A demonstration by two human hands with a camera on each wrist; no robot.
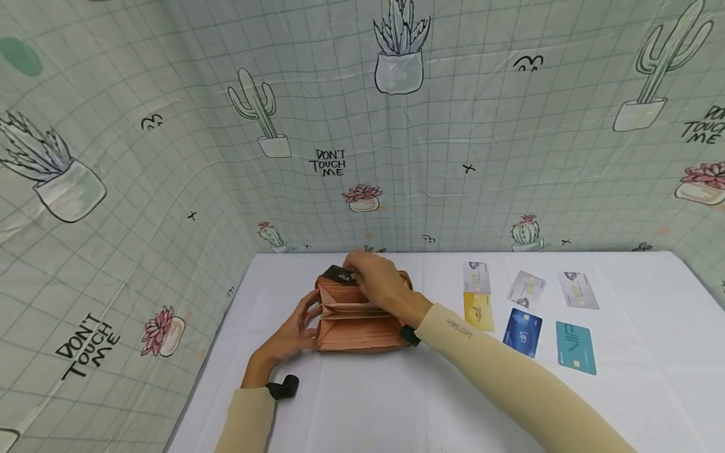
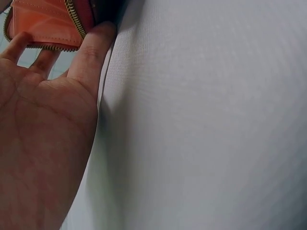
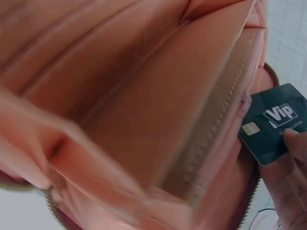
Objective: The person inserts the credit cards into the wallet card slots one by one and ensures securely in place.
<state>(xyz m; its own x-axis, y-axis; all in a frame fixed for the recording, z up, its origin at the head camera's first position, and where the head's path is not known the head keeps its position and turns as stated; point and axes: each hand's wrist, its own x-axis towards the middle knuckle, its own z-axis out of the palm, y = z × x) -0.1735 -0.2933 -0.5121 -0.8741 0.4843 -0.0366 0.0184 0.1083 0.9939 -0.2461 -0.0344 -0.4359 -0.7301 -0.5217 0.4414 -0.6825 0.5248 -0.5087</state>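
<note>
An unzipped wallet (image 1: pixel 358 335) with an orange-pink lining lies spread on the white table, its divided pockets facing up. Along its left side, my left hand (image 1: pixel 290 333) grips the edge; in the left wrist view the thumb and fingers sit either side of the brass zipper (image 2: pixel 74 21). At the wallet's far side, my right hand (image 1: pixel 375 280) pinches a dark bank card (image 1: pixel 338 274). The right wrist view shows this dark green card (image 3: pixel 261 136), with a chip and white "Vip" lettering, beside the outermost pocket. How far it sits inside a slot, I cannot tell.
Right of the wallet lie several loose cards: silver ones (image 1: pixel 579 290) at the back, a yellow card (image 1: pixel 479 311) touching one of them, a blue card (image 1: pixel 523 332) and a teal card (image 1: pixel 576 348). A patterned cloth (image 1: pixel 430 145) hangs behind the table.
</note>
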